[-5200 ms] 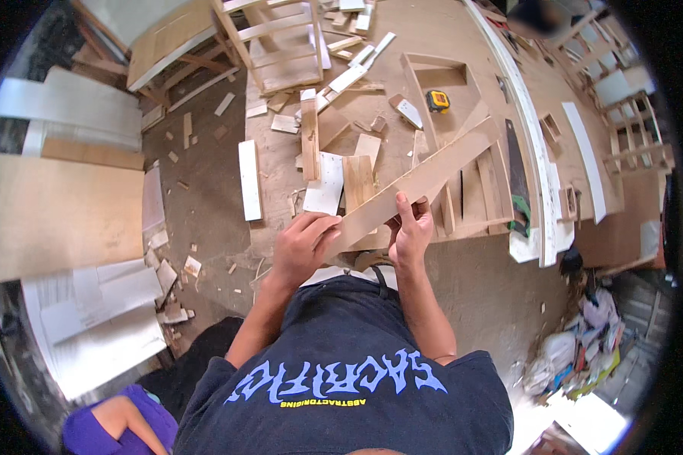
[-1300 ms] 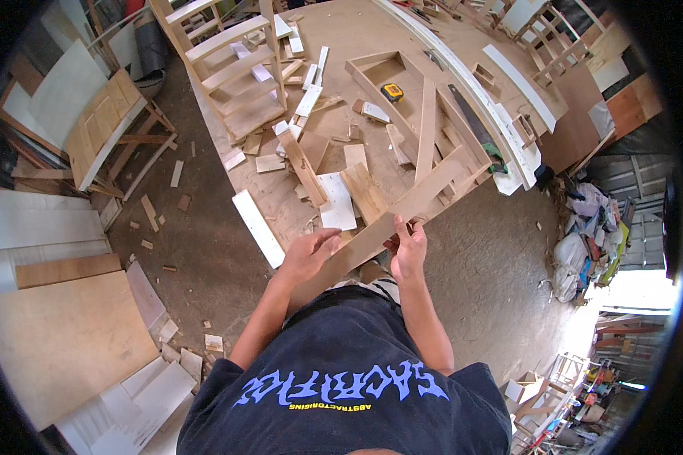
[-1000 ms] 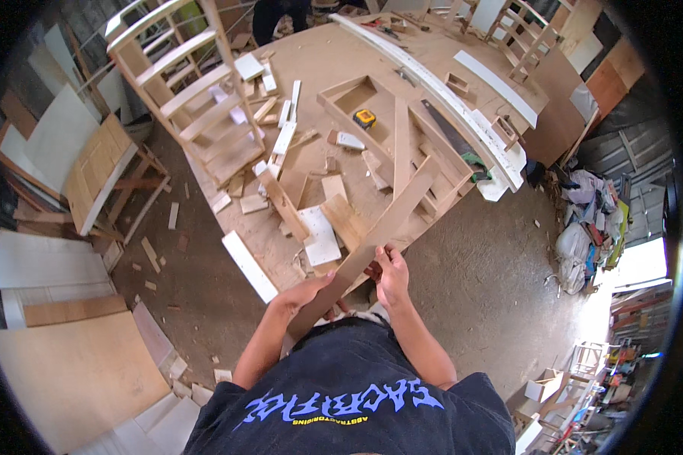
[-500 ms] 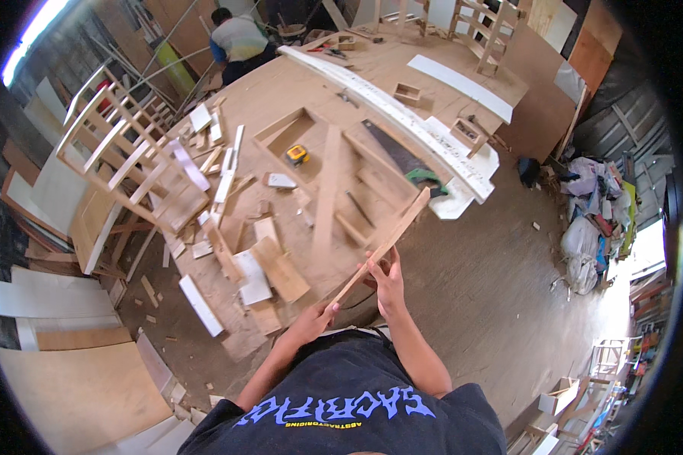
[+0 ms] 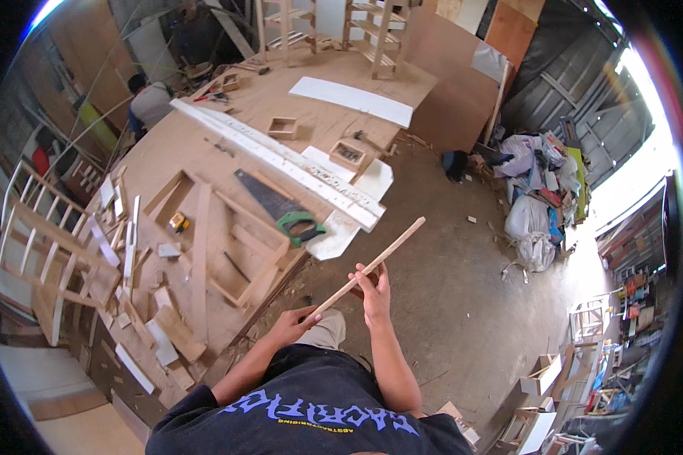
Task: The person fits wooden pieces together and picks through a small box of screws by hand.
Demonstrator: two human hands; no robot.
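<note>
A narrow wooden strip (image 5: pixel 393 247) is held slantwise in front of my body, away from the worktable's edge. My left hand (image 5: pixel 291 326) grips its lower end, thumb on top. Farther up, near the middle, my right hand (image 5: pixel 373 294) closes its fingers round it, and the far end sticks out free over the floor. On the worktable, nearest to the strip, lie a handsaw (image 5: pixel 269 203) with a green handle and a wooden frame (image 5: pixel 247 292) with a dark slim tool inside it.
A long white board (image 5: pixel 281 163) crosses the worktable (image 5: pixel 228 136), beside small wooden boxes (image 5: pixel 283 127). A yellow tape measure (image 5: pixel 178 222) and several offcuts (image 5: pixel 178 334) lie to the left. Filled bags (image 5: pixel 530 227) are heaped at right. A person (image 5: pixel 150 102) crouches beyond the table.
My view and body have turned to the right, so the table sits farther left. The strip has swung away from the table edge and is over the floor, still in both hands.
</note>
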